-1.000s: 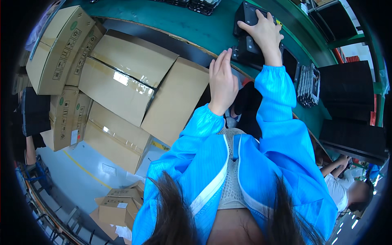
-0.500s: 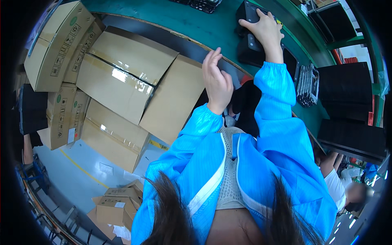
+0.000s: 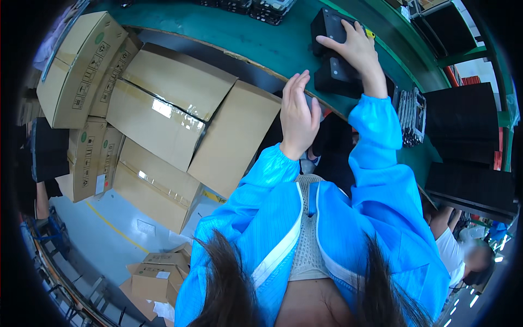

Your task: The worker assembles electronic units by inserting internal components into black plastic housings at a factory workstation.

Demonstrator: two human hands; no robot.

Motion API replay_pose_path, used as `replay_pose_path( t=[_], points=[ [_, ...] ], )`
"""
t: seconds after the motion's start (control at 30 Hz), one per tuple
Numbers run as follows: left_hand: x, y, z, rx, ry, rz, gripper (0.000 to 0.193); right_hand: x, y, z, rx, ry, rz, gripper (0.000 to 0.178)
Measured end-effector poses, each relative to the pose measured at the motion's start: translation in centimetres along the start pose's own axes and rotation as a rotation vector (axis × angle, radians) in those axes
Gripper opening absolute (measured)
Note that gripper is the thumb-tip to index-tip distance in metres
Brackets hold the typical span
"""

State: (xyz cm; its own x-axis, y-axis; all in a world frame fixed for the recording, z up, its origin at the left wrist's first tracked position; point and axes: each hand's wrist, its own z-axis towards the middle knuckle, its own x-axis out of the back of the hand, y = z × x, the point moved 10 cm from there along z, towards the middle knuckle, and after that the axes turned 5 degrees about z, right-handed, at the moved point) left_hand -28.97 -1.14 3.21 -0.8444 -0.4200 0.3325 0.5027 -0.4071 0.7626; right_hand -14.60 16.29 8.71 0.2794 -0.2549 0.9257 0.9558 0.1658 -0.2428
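Observation:
My right hand [image 3: 359,52] reaches over the green bench, its thumb and fingers spread across a black box-shaped thing [image 3: 322,30] with small round marks. It touches the top of this box; whether it grips the sides is hidden. Close under the wrist lies another black blocky piece [image 3: 333,76], partly covered by my forearm. My left hand [image 3: 298,117] hangs in the air before the bench edge, palm turned inward, fingers extended and holding nothing. The nearest things to it are the bench edge and a cardboard flap.
Large cardboard boxes [image 3: 158,109] fill the left side. On the green bench [image 3: 218,27], stacks of thin metal-and-black frames [image 3: 269,10] stand at the back, with more frames [image 3: 412,117] at the right. Black panels [image 3: 460,122] rise beyond. Another person [image 3: 449,253] is at lower right.
My left hand has shifted right, and its curled fingers have straightened. The right hand stays over the black box, with its wrist slightly lower and farther right. The whole view has tilted a little.

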Motion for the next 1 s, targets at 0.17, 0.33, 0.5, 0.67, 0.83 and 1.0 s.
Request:
replay_pose_path(
  t=[0.17, 0.33, 0.5, 0.67, 0.83, 1.0],
  points=[
    [0.1, 3.7, 1.2, -0.090, 0.047, 0.015, 0.066, 1.0, -1.6, -0.7, -0.045, -0.306, 0.211, 0.079],
    [0.2, 2.6, 3.0, -0.036, 0.045, 0.017, 0.081, 2.8, -1.4, -1.9, 0.226, -0.325, 0.371, 0.075],
    [0.1, -1.5, 3.9, 0.130, -0.223, -0.205, 0.078, 2.5, 1.8, 1.0, 0.298, -0.501, 0.469, 0.092],
    [-0.7, -2.0, 3.7, 0.197, -0.324, -0.234, 0.070, -0.1, 0.5, 1.0, 0.551, -0.601, 0.419, 0.107],
    [-1.5, -2.0, 2.9, 0.234, -0.189, -0.297, 0.066, -0.7, -0.2, 1.0, 0.542, -0.657, 0.407, 0.113],
    [-2.0, -2.1, 3.0, 0.303, -0.108, -0.477, 0.061, -0.8, -0.1, 1.0, 0.590, -0.568, 0.391, 0.108]
  ],
)
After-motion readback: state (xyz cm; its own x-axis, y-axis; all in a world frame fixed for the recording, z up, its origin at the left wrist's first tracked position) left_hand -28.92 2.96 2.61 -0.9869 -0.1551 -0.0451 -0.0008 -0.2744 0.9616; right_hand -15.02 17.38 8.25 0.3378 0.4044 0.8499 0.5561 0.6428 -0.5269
